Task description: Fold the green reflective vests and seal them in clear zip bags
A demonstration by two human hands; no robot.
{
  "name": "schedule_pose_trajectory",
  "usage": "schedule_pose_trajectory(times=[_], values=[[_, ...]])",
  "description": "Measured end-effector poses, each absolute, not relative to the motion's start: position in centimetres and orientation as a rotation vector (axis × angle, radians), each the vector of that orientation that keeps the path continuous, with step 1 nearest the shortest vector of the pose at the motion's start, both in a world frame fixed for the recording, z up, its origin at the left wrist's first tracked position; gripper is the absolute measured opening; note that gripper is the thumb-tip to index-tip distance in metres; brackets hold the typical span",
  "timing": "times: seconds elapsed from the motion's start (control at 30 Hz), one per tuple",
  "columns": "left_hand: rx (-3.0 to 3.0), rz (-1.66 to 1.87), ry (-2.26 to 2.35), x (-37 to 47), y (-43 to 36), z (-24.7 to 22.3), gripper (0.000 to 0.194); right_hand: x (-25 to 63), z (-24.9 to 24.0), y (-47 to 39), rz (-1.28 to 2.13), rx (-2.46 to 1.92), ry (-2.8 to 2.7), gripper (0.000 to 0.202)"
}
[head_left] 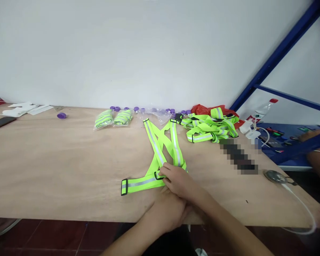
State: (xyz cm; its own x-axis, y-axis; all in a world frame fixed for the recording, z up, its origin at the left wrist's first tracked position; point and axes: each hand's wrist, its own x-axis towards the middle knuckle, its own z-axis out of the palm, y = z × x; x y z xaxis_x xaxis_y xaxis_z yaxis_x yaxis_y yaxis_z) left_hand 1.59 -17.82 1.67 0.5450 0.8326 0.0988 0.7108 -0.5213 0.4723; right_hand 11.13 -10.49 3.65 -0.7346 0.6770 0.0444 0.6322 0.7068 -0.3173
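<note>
A neon-yellow reflective strap vest (153, 142) with grey stripes and black buckles lies spread on the wooden table in front of me. My right hand (179, 179) is closed on it, fingertips pinching a strap beside a black slide buckle (158, 175). Below and crossing under that hand, my left hand (168, 210) rests at the vest's lower edge. Its fingers curl in and are mostly hidden, so what they hold cannot be made out. The waist strap reaches left to a black end buckle (124, 187).
Two bagged folded vests (123, 117) lie toward the wall, near purple caps (136, 108) and clear plastic bags (156, 114). A heap of loose vests (216, 126) sits right, by red plastic (200, 108). A corded round device (275, 176) lies near the right edge, beside a blue frame (277, 57).
</note>
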Motion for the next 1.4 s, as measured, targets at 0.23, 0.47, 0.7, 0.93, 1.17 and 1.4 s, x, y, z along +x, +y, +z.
schedule_pose_trajectory(times=[0.23, 0.47, 0.7, 0.93, 1.17, 1.4], values=[[2.283, 0.794, 0.815, -4.4, -19.1, 4.8, 0.024, 12.5, 2.3, -9.7, 0.594, -0.865, -2.750, 0.007], [2.058, 0.826, 1.397, -6.2, -18.8, 2.2, 0.048, 14.0, 2.8, -9.9, 0.795, -0.734, -2.592, 0.014], [2.250, 0.596, 1.301, -7.3, -17.7, 1.6, 0.054, 15.5, 2.7, -8.7, 0.422, -0.647, -2.687, 0.010], [2.105, 0.633, 1.304, -8.9, -17.3, 2.6, 0.061, 13.0, 2.6, -7.6, 0.280, -0.602, -2.897, 0.027], [1.911, 0.706, 1.363, -9.1, -17.2, 3.4, 0.067, 12.1, 1.9, -7.4, 0.055, -0.517, -2.853, 0.034], [1.905, 0.633, 1.307, -9.4, -17.1, 4.1, 0.067, 12.4, 0.0, -7.7, 0.047, -0.425, -2.677, 0.028]])
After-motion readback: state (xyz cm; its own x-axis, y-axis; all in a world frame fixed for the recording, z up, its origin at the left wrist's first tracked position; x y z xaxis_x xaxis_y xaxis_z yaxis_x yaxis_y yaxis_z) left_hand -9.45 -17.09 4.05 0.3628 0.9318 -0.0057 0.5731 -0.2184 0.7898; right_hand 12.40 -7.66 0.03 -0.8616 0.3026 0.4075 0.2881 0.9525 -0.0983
